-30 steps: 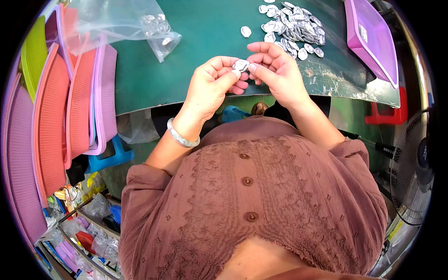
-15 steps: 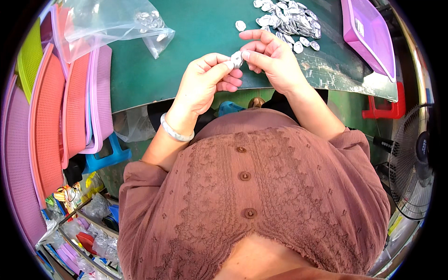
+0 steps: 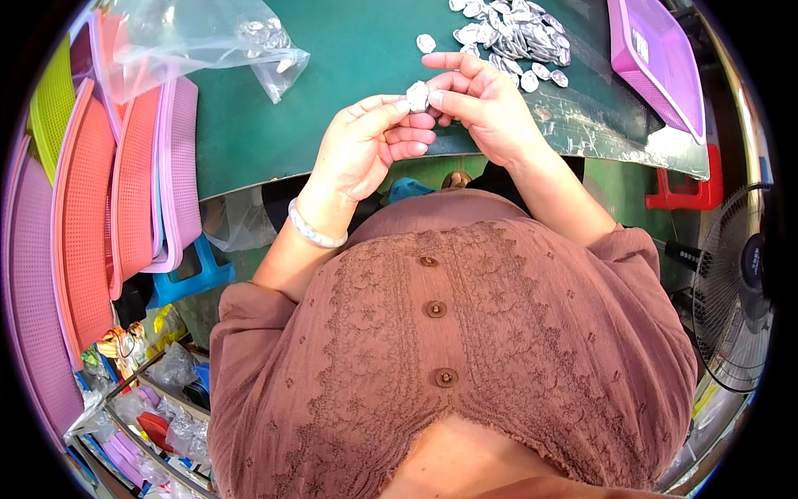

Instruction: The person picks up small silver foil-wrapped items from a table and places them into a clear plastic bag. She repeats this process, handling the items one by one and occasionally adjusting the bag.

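Note:
Between the fingertips of both hands is a small silvery oval piece (image 3: 417, 96), held above the near edge of the green table (image 3: 357, 50). My left hand (image 3: 366, 137) pinches its left side with thumb and forefinger, the other fingers curled below. My right hand (image 3: 482, 104) grips its right side with the thumb and fingers, the forefinger raised away. Beyond my right hand lies a heap of similar silvery oval pieces (image 3: 524, 37). One loose piece (image 3: 426, 43) rests left of the heap.
A clear plastic bag (image 3: 191, 41) with several silvery pieces lies at the far left. A purple basket (image 3: 657, 66) stands at the far right. Stacked coloured baskets (image 3: 83, 224) fill the left side. A fan (image 3: 736, 283) and a red stool (image 3: 706, 187) are at the right.
The silvery piece has turned so a broader, paler face shows. Both hands have shifted very slightly left, still holding it.

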`<state>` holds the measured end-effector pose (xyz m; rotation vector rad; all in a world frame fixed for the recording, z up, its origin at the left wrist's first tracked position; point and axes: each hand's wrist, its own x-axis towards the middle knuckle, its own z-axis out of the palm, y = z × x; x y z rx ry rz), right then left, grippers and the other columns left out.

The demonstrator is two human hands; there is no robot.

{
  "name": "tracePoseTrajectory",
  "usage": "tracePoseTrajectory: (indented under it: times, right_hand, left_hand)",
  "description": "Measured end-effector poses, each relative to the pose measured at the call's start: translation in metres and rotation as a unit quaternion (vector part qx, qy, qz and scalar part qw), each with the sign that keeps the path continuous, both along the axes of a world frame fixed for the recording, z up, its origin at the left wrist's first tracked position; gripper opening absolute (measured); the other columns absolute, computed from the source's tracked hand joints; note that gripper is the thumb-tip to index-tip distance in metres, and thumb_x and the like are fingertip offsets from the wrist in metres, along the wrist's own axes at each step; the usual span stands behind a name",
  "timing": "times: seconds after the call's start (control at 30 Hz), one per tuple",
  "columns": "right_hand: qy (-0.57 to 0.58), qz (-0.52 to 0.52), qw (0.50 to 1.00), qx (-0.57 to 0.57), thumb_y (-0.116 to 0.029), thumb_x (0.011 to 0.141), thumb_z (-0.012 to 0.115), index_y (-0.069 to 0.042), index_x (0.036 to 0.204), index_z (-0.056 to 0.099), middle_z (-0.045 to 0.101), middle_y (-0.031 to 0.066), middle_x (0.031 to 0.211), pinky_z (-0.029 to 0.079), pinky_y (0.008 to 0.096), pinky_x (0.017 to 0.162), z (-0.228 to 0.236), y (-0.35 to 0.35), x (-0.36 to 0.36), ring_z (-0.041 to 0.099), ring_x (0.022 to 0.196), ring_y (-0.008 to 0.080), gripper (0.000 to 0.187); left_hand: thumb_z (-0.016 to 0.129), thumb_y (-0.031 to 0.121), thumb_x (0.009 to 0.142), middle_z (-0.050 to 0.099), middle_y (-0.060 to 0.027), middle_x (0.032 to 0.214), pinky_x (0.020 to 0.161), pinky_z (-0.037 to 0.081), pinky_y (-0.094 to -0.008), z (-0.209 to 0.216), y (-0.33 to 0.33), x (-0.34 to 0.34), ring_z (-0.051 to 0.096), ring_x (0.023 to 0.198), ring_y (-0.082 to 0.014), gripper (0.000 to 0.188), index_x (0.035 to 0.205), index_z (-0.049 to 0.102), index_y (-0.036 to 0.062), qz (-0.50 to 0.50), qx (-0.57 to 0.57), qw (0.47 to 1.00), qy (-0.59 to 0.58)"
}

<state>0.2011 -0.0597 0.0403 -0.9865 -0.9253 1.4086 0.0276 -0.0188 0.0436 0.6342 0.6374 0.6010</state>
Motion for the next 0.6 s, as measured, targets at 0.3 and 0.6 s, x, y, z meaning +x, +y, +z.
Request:
tracePoseTrajectory:
  times: [0.3, 0.6]
  right_hand:
    - [0.009, -0.002, 1.000, -0.003, -0.006, 0.080, 0.062, 0.001, 0.116, 0.048, 0.061, 0.0040, 0.085, 0.041, 0.0210, 0.065, -0.0002, -0.0004, 0.0009, 0.052, 0.072, 0.0081, 0.040]
    - [-0.031, -0.013, 0.999, 0.021, 0.002, 0.077, 0.059, 0.001, 0.114, 0.049, 0.058, 0.0031, 0.082, 0.044, 0.0204, 0.065, 0.0049, -0.0035, -0.0025, 0.055, 0.074, 0.0082, 0.038]
  left_hand:
    - [0.051, 0.018, 0.088, 0.063, -0.0114, 0.077, 0.055, 0.052, -0.0246, -0.0007, 0.0008, 0.0022, 0.062, 0.064, -0.0170, 0.019, 0.088, 0.058, 0.0003, -0.001, 0.011, 0.999, 0.035]
    - [0.054, 0.014, 0.085, 0.062, -0.0086, 0.072, 0.052, 0.047, -0.0214, 0.0040, -0.0041, 0.0037, 0.060, 0.059, -0.0124, 0.015, 0.082, 0.059, 0.0006, 0.021, 0.099, 0.989, 0.111]
